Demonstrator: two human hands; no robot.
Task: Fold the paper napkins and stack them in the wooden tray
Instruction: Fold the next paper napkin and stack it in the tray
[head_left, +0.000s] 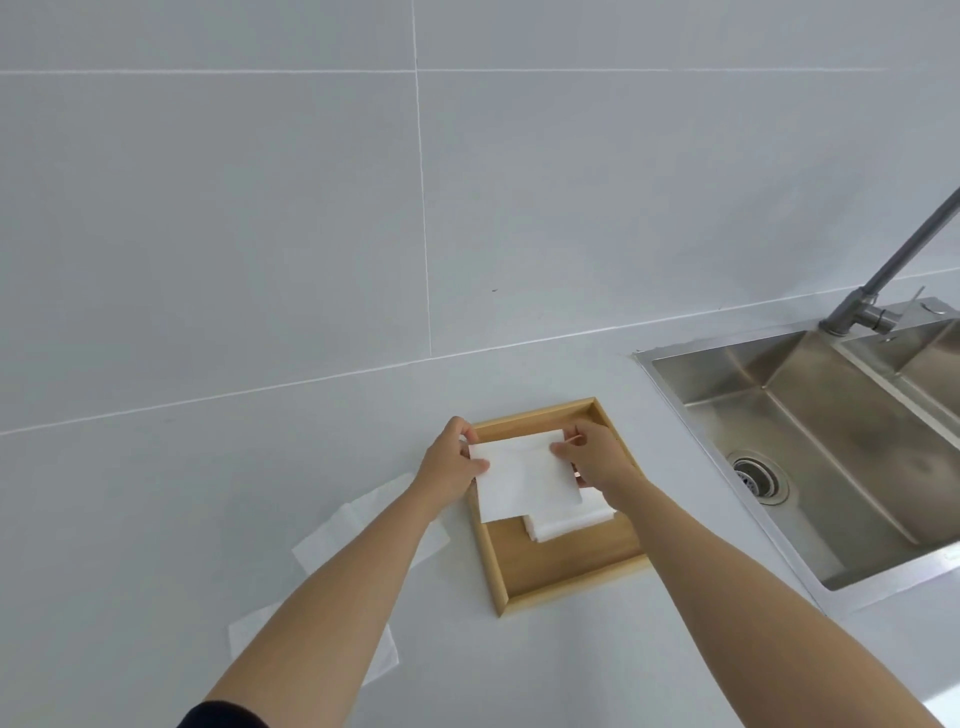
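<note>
A wooden tray (566, 566) lies on the white counter left of the sink. Both hands hold a folded white napkin (524, 478) over the tray's far half. My left hand (451, 467) pinches its left edge and my right hand (592, 454) pinches its right top corner. Under it, a stack of folded napkins (566, 522) rests in the tray, partly hidden by the held napkin and my right wrist. Two unfolded napkins lie flat on the counter to the left: one (353, 525) near my left forearm, another (384, 654) closer to me, both partly covered by the arm.
A stainless steel sink (810, 441) with a drain and a grey faucet (878, 291) fills the right side. A tiled wall (260, 208) rises behind the counter. White counter (130, 545) stretches to the left and in front of the tray.
</note>
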